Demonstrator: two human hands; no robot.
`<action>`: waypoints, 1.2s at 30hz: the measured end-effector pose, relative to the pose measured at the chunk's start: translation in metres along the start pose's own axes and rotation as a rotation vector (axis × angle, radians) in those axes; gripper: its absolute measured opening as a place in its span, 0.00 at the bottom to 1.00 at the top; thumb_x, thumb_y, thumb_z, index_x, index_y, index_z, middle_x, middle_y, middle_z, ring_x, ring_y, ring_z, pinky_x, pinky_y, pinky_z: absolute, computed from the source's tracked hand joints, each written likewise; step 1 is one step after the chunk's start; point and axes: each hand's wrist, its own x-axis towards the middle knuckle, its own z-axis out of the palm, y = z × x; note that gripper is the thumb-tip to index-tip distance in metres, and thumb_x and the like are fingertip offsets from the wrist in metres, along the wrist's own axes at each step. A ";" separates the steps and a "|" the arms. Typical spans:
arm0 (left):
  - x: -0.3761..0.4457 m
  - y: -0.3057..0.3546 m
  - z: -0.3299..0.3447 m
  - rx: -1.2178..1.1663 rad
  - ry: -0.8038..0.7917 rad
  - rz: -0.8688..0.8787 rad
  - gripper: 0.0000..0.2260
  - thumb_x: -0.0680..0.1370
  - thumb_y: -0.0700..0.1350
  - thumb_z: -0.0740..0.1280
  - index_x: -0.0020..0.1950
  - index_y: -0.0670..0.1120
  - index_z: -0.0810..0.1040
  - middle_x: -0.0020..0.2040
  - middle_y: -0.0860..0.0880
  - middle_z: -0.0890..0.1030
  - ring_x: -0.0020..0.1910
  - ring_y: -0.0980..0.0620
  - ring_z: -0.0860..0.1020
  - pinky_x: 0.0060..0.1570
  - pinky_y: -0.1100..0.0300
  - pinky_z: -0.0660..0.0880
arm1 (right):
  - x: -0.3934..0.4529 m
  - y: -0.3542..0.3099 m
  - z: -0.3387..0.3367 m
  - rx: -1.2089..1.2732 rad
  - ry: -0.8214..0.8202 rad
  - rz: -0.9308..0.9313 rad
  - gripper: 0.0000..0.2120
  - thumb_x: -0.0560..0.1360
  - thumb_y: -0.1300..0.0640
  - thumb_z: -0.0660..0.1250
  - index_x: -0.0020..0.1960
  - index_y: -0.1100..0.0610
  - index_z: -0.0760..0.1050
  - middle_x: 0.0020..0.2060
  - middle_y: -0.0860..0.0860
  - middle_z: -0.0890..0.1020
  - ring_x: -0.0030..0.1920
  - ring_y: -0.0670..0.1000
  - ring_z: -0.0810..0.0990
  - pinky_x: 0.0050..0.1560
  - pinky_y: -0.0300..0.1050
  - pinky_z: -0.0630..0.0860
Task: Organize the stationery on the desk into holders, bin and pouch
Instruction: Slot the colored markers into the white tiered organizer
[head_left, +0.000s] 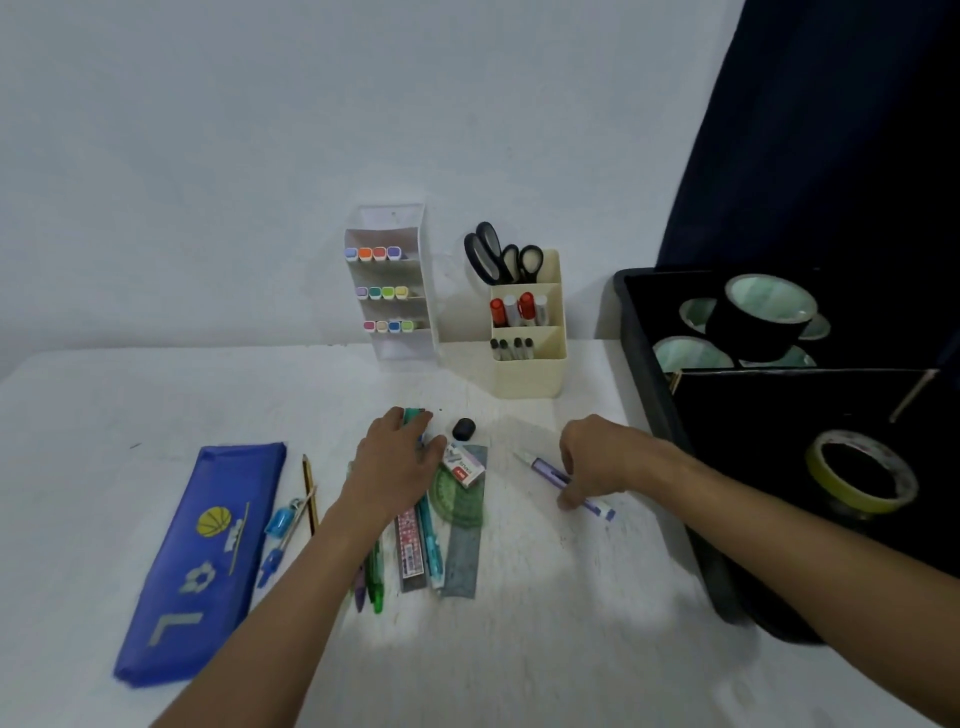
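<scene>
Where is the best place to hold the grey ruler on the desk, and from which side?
Grip the ruler's near end from above, pinching its long edges. It lies flat, and its far end sits under the protractor and small box; the near end is bare.

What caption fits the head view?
Left hand reaches over loose pens; right hand pinches a purple pen on the desk.

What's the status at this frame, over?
Left hand gripping green pen. Right hand pinching purple pen on desk. Blue pouch lies closed. Nothing blocking.
</scene>
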 end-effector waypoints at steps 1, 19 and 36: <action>-0.001 0.000 0.001 0.026 0.008 0.004 0.23 0.80 0.54 0.59 0.73 0.46 0.67 0.66 0.42 0.72 0.65 0.43 0.69 0.65 0.48 0.69 | 0.000 0.000 0.000 0.002 -0.003 0.002 0.25 0.67 0.49 0.77 0.57 0.61 0.73 0.45 0.53 0.74 0.37 0.49 0.73 0.30 0.39 0.69; 0.007 -0.042 -0.016 0.263 0.040 -0.017 0.37 0.73 0.64 0.35 0.77 0.51 0.57 0.66 0.44 0.68 0.67 0.44 0.67 0.62 0.47 0.68 | -0.005 -0.025 -0.029 0.619 0.000 -0.310 0.13 0.81 0.55 0.55 0.62 0.58 0.72 0.44 0.52 0.79 0.38 0.50 0.81 0.35 0.41 0.78; 0.006 -0.054 -0.014 0.223 0.035 -0.058 0.34 0.74 0.65 0.34 0.77 0.56 0.54 0.75 0.46 0.62 0.74 0.47 0.59 0.70 0.46 0.60 | 0.032 -0.116 -0.055 0.608 0.558 -0.409 0.06 0.80 0.62 0.55 0.53 0.59 0.58 0.33 0.51 0.69 0.28 0.49 0.68 0.24 0.33 0.63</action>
